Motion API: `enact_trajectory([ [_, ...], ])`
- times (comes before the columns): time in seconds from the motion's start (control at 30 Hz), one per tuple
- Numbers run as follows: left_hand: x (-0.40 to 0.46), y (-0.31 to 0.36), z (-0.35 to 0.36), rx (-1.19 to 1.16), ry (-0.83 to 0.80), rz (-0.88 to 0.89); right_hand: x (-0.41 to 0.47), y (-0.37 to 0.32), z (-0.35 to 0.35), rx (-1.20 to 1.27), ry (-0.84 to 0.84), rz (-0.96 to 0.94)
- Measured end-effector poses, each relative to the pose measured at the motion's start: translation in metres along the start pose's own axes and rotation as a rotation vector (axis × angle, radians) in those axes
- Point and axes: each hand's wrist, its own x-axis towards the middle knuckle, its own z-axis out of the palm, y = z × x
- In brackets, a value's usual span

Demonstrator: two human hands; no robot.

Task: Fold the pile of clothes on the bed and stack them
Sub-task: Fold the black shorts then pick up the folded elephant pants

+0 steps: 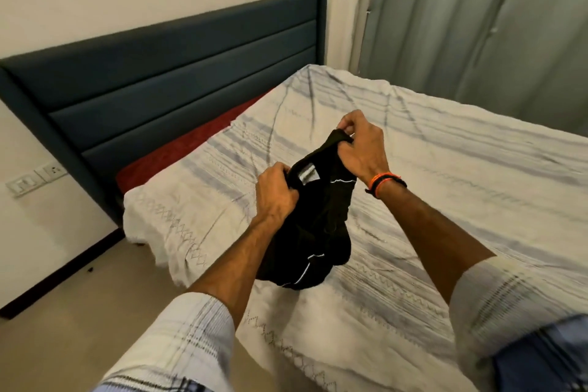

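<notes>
One black garment (313, 223) is showing, and two hands are holding it up over the near corner of the bed (445, 200). The left hand (275, 192) is gripping the cloth's upper edge with its fingers curled round it, beside a white label. The right hand (361, 145) is pinching the top of the same edge between thumb and fingertips, a little higher and farther away. The garment's lower part is hanging bunched and is touching the striped bedcover. One orange and black wristband (385, 184) is sitting on the right wrist. One dark padded headboard (178, 73) is standing against the wall, with grey curtains (477, 25) hanging at the right. One switch plate (35, 177) is sitting on the wall at the left.
</notes>
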Motion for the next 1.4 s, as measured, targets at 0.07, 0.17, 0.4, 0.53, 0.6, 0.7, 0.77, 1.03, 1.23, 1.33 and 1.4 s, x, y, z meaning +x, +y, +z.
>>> enact_trajectory([
  [0.07,-0.012,-0.004,-0.001,0.006,-0.008,-0.010,-0.010,0.004,-0.025,-0.046,0.059,0.025],
  [0.17,-0.023,0.003,-0.003,-0.020,-0.028,-0.006,-0.029,0.019,-0.065,-0.162,0.119,0.058],
  [0.4,-0.032,0.056,-0.004,0.054,-0.077,0.125,-0.071,0.051,-0.150,-0.436,0.230,0.224],
  [0.53,-0.032,0.082,0.000,0.101,-0.099,0.165,-0.086,0.068,-0.199,-0.508,0.314,0.327],
  [0.6,-0.033,0.099,0.005,0.112,-0.102,0.175,-0.092,0.078,-0.222,-0.519,0.342,0.359],
  [0.7,-0.031,0.126,0.015,0.117,-0.085,0.174,-0.099,0.093,-0.250,-0.569,0.319,0.398],
  [0.77,-0.029,0.143,0.019,0.172,-0.083,0.185,-0.103,0.102,-0.267,-0.615,0.274,0.449],
  [1.03,-0.038,0.172,0.030,0.440,-0.073,0.139,-0.108,0.132,-0.312,-0.542,0.239,0.616],
  [1.23,-0.043,0.186,0.053,-0.435,-0.347,-0.335,-0.100,0.150,-0.322,-0.417,0.030,0.718],
  [1.33,-0.042,0.194,0.059,-0.750,-0.306,-0.381,-0.096,0.150,-0.322,-0.360,0.015,0.750],
  [1.4,-0.040,0.199,0.061,-0.866,-0.307,-0.422,-0.097,0.144,-0.320,-0.203,0.003,0.815],
])
